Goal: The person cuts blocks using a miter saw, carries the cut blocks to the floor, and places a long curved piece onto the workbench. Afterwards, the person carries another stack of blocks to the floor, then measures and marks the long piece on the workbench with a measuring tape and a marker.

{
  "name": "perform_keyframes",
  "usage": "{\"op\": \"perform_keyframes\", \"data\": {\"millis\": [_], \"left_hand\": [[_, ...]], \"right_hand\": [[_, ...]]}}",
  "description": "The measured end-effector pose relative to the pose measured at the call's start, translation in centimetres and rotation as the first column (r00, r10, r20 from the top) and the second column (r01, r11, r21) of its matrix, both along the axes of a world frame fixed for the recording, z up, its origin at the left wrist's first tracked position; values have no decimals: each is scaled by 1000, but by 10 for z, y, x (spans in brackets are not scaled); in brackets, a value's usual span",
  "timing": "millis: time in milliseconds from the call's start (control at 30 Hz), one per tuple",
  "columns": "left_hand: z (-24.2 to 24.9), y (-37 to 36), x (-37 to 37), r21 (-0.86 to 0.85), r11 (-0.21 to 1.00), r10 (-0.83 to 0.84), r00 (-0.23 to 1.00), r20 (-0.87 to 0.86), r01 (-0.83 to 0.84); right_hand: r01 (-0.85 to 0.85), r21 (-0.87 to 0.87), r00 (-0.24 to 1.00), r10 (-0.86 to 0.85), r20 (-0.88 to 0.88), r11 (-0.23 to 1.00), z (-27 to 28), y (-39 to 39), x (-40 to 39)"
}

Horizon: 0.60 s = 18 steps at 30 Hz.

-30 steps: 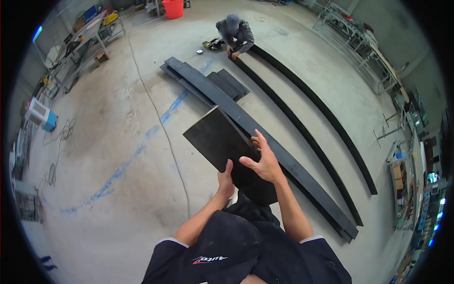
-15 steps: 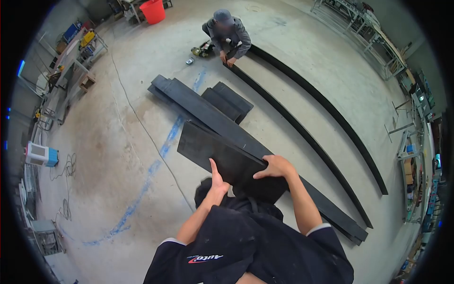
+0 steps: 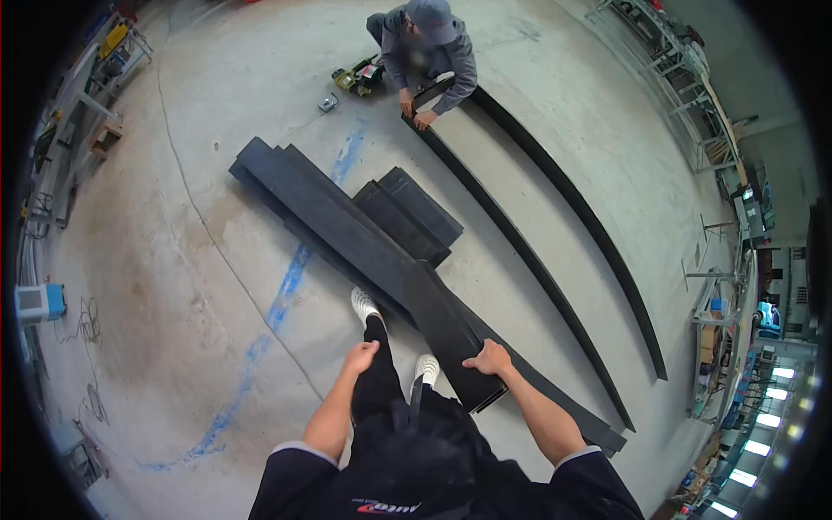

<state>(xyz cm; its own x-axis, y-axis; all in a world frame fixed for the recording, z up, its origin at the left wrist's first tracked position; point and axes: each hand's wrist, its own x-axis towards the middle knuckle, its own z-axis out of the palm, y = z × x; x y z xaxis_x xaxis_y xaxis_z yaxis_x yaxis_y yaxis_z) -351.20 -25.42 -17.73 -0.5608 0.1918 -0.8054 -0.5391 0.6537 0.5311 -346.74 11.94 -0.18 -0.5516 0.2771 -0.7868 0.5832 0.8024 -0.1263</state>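
Observation:
My right hand [image 3: 488, 357] grips the near end of a short black board [image 3: 442, 325], thumb on top and fingers around its right edge. The board's far end rests over a stack of long black boards [image 3: 347, 221] lying diagonally on the floor. Beside my thigh, my left hand [image 3: 362, 356] is closed with no object visible in it, apart from the board. Shorter black boards [image 3: 407, 212] lie just beyond the stack.
A crouching co-worker [image 3: 429, 52] holds the end of a long black frame [image 3: 529, 238] on the right. A green power tool [image 3: 355, 80] lies near them. A cable [image 3: 186, 186] crosses the floor at left; workbenches [image 3: 121, 56] line the sides.
My left hand has come off the short board and moved down to the left. The board has swung toward lengthwise, still in my right hand. My view has tilted.

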Motion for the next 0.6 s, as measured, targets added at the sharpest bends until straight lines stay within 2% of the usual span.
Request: {"op": "perform_keyframes", "data": {"millis": [33, 100, 167, 233, 333, 400, 467, 533, 600], "left_hand": [[19, -19, -27, 46, 962, 257, 951, 174, -268], [42, -60, -68, 130, 784, 570, 787, 237, -607], [49, -105, -96, 162, 702, 666, 720, 195, -694], [51, -142, -102, 81, 670, 732, 675, 91, -738], [42, -180, -79, -63, 618, 785, 611, 100, -784], [31, -197, -43, -158, 656, 754, 635, 166, -738], [33, -207, -15, -245, 780, 625, 714, 316, -575], [47, -196, -11, -273, 872, 485, 786, 383, -406], [58, -182, -19, -277, 885, 458, 803, 382, -374]], "right_hand": [[36, 40, 998, -38, 49, 999, -19, 4, -19], [93, 92, 983, -107, 149, 991, -43, 10, -55], [78, 134, 987, -95, 130, 988, -85, 23, -87], [107, 132, 987, -121, 106, 985, -104, 30, -132], [63, 166, 998, -62, -14, 984, -154, 41, -195], [34, 184, 996, -18, -85, 982, -184, 48, -235], [-4, 164, 992, 25, -123, 986, -219, 61, -268], [-9, 138, 991, 27, -130, 990, -246, 68, -299], [26, 116, 973, 1, -230, 993, -268, 70, -310]]}}
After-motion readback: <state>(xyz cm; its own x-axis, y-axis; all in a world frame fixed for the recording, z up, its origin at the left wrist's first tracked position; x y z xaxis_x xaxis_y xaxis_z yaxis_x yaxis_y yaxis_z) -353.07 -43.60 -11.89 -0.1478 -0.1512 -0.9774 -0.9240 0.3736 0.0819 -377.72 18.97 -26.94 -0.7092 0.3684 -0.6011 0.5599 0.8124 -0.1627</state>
